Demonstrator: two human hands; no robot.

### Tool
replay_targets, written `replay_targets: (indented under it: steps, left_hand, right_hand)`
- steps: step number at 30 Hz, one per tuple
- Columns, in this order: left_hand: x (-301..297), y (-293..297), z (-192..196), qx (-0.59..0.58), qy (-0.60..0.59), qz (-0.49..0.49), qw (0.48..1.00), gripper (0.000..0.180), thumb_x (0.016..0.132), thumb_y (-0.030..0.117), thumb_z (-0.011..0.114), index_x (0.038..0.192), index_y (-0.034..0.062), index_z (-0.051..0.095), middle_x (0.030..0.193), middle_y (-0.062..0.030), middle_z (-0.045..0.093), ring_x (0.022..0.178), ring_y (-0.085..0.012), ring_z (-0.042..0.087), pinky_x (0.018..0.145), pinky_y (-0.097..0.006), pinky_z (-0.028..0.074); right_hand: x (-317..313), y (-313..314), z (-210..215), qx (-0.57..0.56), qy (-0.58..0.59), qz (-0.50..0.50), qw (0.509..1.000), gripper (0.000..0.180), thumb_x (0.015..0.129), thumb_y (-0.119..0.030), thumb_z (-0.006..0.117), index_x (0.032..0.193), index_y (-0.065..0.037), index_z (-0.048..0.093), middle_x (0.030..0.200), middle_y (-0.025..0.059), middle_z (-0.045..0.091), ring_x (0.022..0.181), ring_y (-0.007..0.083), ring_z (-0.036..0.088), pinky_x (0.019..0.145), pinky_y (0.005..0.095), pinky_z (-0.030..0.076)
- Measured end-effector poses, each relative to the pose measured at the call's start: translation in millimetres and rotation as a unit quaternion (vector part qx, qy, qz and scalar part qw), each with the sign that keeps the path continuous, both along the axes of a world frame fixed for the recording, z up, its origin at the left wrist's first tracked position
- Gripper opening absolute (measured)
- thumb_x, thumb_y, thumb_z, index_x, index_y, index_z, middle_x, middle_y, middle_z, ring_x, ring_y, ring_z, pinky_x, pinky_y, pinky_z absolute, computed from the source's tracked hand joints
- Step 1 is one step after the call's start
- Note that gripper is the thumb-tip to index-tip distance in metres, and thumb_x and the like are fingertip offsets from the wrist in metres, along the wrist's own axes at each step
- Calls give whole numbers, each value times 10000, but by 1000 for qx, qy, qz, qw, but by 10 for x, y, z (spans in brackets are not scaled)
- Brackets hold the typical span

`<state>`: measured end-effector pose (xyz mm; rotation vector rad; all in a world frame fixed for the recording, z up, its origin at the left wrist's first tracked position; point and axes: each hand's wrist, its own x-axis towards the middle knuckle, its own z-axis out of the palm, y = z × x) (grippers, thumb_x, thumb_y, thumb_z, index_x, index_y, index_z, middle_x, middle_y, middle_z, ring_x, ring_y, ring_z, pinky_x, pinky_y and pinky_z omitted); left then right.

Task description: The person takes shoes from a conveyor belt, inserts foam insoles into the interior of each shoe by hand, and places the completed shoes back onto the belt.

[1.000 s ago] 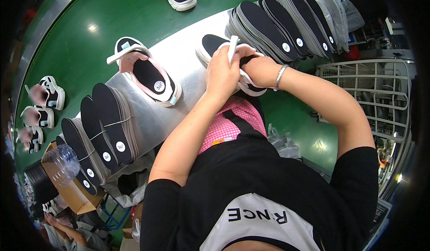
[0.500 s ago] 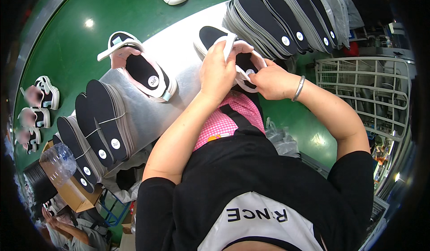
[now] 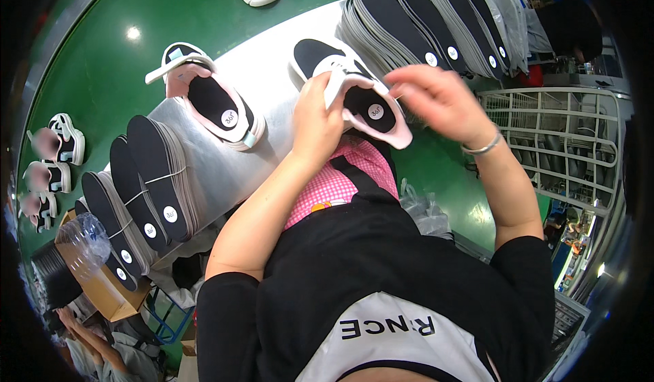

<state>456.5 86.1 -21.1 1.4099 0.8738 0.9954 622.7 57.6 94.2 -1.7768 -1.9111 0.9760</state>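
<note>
Held shoe: the white, black and pink shoe sits just above the centre of the frame, toe to the upper left, heel past the near edge of the metal table; whether the table bears it I can't tell.
Left hand: I see the left hand closed on the shoe's side by the tongue, pinching there.
Right hand: the right hand hangs blurred beside the opening, fingers loosely spread, nothing between them; whether a fingertip brushes the collar I can't make out.
Insole inside: a black insole with a round white label lies in that shoe; I judge it in, though its toe end is hidden from me.
Second shoe: left of centre, another shoe stands on the table with its own insole showing, so I read that one as filled too.
Supply left: plenty, I'd say; upper-right stacks stand loose, and the middle-left stacks are bound with string, seemingly unused.
Left edge: more shoes; their insides I can't read.
</note>
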Motion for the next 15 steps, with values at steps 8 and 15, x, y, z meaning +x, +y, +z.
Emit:
replay_targets:
  steps: [8, 15]
  left_hand:
    - [-144, 9, -71, -22, -43, 71, 996, 190, 820, 85, 534, 979, -17, 539, 886, -155, 594, 809, -288, 588, 714, -335, 458]
    - [-800, 214, 267, 233, 225, 227, 918, 438, 750, 186, 636, 1098, -12, 458, 988, -172, 522, 883, -332, 514, 784, -375, 420]
  right_hand:
    - [-18, -376, -595, -151, 127, -135, 971, 371, 859, -130, 498, 1180, 47, 443, 1072, 118, 539, 951, 145, 528, 812, 246, 431]
    - [-474, -16, 37, 113, 28, -54, 992, 330, 859, -149, 477, 1133, 35, 493, 1118, 177, 520, 987, 218, 532, 851, 304, 413]
